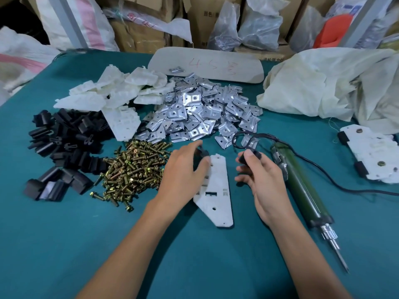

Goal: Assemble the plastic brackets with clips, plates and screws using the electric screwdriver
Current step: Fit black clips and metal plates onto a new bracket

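A white plastic bracket (218, 195) lies flat on the teal table in front of me. My left hand (183, 171) rests on the bracket's upper left edge and holds a black clip (201, 154) against it. My right hand (259, 175) hovers to the right of the bracket and pinches a second black clip (251, 156) between thumb and fingers. The green electric screwdriver (302, 188) lies on the table to the right of my right hand, bit pointing toward me.
Piles sit behind my hands: black clips (62, 147), brass screws (131, 171), silver plates (200, 113), white brackets (116, 91). Finished brackets (371, 152) lie at the right edge. A cloth sack (332, 83) and a grey board (207, 63) lie further back.
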A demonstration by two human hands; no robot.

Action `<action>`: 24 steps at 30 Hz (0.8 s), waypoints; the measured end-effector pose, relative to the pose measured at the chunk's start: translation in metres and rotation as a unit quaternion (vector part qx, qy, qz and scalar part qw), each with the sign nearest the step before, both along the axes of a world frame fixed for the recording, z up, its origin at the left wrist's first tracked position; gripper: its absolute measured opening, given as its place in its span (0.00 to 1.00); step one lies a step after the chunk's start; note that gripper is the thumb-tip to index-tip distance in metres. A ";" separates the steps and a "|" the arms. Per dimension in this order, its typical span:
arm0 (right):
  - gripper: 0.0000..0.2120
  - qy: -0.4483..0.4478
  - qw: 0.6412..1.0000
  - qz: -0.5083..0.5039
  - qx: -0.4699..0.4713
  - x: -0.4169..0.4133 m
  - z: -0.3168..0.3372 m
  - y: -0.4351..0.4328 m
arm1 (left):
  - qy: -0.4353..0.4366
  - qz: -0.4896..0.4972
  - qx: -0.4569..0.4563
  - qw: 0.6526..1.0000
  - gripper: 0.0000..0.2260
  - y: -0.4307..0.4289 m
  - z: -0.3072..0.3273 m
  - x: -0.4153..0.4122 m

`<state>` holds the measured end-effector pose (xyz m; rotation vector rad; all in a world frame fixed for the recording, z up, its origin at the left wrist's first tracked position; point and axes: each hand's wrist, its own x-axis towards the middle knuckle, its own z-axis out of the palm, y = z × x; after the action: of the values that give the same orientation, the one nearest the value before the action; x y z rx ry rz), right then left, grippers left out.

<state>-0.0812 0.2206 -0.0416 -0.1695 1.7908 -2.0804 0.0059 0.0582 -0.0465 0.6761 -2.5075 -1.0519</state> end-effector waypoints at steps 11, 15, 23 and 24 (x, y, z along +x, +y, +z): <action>0.09 0.044 0.998 -0.011 0.040 -0.003 -0.006 0.002 | -0.108 0.019 -0.099 0.989 0.30 0.018 -0.003 0.008; 0.06 0.031 0.999 -0.003 0.038 -0.004 -0.008 0.001 | -0.058 0.005 0.016 0.998 0.23 0.017 -0.001 0.007; 0.14 0.076 0.992 0.060 0.075 0.000 -0.007 0.001 | 0.053 -0.089 0.245 0.964 0.10 0.023 0.009 0.008; 0.15 0.078 0.992 0.066 0.071 0.001 -0.006 0.001 | 0.051 -0.099 0.251 0.962 0.10 0.024 0.009 0.008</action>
<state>-0.0805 0.2217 -0.0479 -0.4099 1.9552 -1.8861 0.0138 0.0823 -0.0377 0.4860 -2.2622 -1.7798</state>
